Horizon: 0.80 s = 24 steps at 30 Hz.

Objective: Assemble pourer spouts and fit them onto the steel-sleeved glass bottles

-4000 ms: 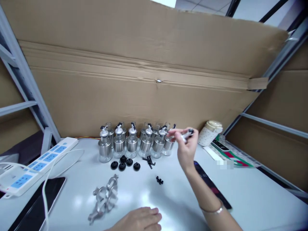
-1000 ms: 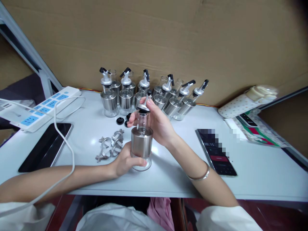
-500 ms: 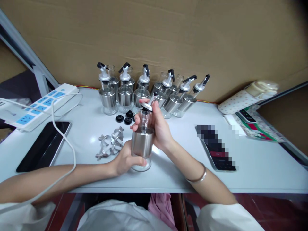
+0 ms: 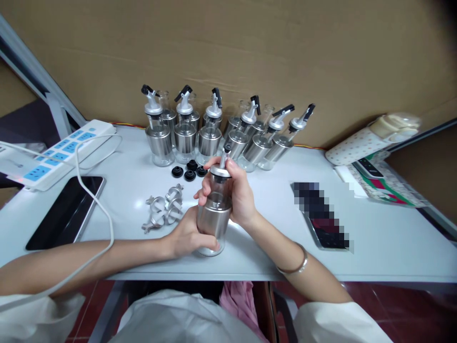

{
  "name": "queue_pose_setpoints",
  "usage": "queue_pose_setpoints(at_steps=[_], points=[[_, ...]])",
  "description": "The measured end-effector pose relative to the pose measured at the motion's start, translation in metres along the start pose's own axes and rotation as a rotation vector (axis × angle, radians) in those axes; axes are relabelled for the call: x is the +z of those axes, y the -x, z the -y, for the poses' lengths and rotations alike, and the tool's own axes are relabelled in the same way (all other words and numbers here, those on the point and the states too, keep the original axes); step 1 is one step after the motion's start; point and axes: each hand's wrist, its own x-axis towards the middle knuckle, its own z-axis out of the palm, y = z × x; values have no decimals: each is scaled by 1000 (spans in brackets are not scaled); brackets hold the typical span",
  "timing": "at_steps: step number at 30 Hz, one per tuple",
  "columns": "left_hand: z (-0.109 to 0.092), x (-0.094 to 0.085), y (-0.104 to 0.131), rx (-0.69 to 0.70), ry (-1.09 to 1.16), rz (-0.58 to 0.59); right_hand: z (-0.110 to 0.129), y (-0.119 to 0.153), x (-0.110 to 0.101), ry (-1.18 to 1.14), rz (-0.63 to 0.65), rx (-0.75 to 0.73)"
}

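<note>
An oil bottle [image 4: 214, 220] of clear glass with a brushed steel sleeve stands near the table's front edge, leaning slightly. My left hand [image 4: 191, 236] grips it low down, thumb across the front of the base. Around the neck, my right hand [image 4: 238, 193] is closed, its thumb and fingers against the silver pour spout [image 4: 220, 170] on top. This spout carries no black lever, unlike those on the bottles behind. Left of the bottle are several black ribbed stoppers [image 4: 190, 175] and several silver ring-shaped parts [image 4: 166, 208].
Several spouted oil bottles [image 4: 184, 138] form a row at the back, with uncapped ones behind. A power strip [image 4: 67, 152], white cable [image 4: 94, 202] and dark tablet [image 4: 66, 212] lie left. On the right are a phone [image 4: 323, 224] and a dotted flask [image 4: 360, 145].
The spout, tilted on the bottle neck before, now sits straighter. My right hand's fingers have shifted up around it. The left hand keeps its grip on the bottle.
</note>
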Motion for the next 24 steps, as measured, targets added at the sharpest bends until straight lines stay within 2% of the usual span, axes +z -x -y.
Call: queue_pose_setpoints(at_steps=[9, 13, 15, 20, 24], points=[[2, -1, 1, 17, -14, 49, -6, 4, -4, 45, -24, -99], [-1, -1, 1, 15, -47, 32, -6, 4, -4, 93, -8, -156], [-4, 0, 2, 24, -67, 11, -4, 7, -2, 103, 31, -161], [-10, 4, 7, 6, -156, -21, -2, 16, -2, 224, 235, -105], [-14, 6, 6, 19, -143, -22, -6, 18, -18, 413, 256, -203]])
